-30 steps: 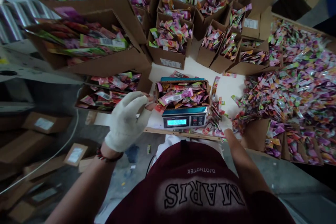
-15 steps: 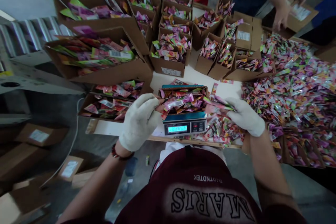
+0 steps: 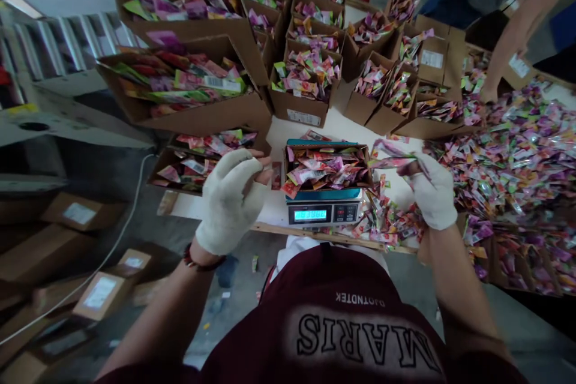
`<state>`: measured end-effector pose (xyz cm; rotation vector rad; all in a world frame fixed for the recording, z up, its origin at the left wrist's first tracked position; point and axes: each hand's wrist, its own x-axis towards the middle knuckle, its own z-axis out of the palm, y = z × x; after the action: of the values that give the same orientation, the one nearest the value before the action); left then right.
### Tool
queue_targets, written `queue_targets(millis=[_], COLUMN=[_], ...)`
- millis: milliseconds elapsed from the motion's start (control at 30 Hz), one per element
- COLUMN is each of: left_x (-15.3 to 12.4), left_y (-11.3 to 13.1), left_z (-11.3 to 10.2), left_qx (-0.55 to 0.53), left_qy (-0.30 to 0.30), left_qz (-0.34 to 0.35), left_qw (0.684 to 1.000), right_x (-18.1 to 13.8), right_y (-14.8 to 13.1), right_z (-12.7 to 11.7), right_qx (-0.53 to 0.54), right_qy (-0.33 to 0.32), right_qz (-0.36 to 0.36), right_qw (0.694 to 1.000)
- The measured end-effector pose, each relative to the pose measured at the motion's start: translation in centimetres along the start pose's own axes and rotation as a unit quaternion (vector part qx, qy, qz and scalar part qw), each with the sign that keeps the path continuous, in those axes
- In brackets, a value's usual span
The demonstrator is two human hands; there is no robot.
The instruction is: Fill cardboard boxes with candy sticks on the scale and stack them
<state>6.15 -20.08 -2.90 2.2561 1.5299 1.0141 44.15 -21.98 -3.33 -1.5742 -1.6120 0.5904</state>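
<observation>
We are drawing our left hand, its finger grip unclear, away from the box on the scale, leaving it unheld; our right hand is pinching sachets, still outside, near the box's right edge.

Left hand: gloved, bare fingertips loosely curled, near the box but apart from it.
Right hand: gloved too, pinching a few packets that jut leftward from its fingers toward the box.
Box: between the two hands' fingers, heaped with packets.
Scale: under the box; its lit display sits nearer the shirt than the fingers, digits too blurred for me.
Loose packets: strewn on the shirt side of the right fingers.
Pile: spreads right of the right fingers.
Filled boxes: crowded beyond both hands' fingers.
Co-worker's hand: past the right fingers, at the pile.
</observation>
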Motion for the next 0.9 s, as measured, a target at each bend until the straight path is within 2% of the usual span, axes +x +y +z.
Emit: queue_targets(millis=[133, 233, 367, 467, 533, 600, 667, 767, 833, 900], left_x=[1.0, 2.3, 3.7, 4.2, 4.2, 4.0, 3.8, 3.5, 3.3, 3.3], left_y=[1.2, 3.0, 5.6, 6.4, 6.0, 5.0, 3.6, 2.1, 1.9, 2.4], left_z=[0.2, 0.6, 1.7, 2.6, 3.3, 4.2, 5.3, 6.4, 6.1, 4.7], left_qx=[-0.030, -0.054, -0.134, -0.178, -0.173, -0.158, -0.127, -0.025, 0.030, 0.037], left_qy=[-0.010, -0.035, -0.084, -0.079, -0.067, -0.068, -0.074, -0.077, -0.070, -0.053], left_qz=[0.008, 0.018, 0.037, 0.002, -0.033, -0.045, -0.023, 0.035, 0.048, 0.039], left_qw=[0.999, 0.998, 0.987, 0.981, 0.982, 0.984, 0.989, 0.996, 0.996, 0.997], right_x=[-1.3, -1.0, 0.4, 1.4, 1.6, 1.7, 1.6, 1.5, 1.5, 1.5], right_y=[-0.3, -1.9, -4.7, -5.9, -5.8, -5.1, -4.3, -3.4, -3.3, -3.4], right_z=[-1.0, 0.0, 2.3, 4.0, 4.7, 4.7, 4.3, 3.5, 3.1, 3.0], right_qx=[0.021, 0.038, 0.008, -0.024, -0.034, -0.037, -0.035, -0.036, -0.030, -0.018], right_qy=[0.035, 0.014, -0.035, -0.101, -0.134, -0.124, -0.092, -0.065, -0.063, -0.048], right_qz=[0.048, 0.039, -0.028, -0.098, -0.126, -0.123, -0.102, -0.093, -0.101, -0.103], right_qw=[0.998, 0.998, 0.999, 0.990, 0.982, 0.984, 0.990, 0.993, 0.992, 0.993])
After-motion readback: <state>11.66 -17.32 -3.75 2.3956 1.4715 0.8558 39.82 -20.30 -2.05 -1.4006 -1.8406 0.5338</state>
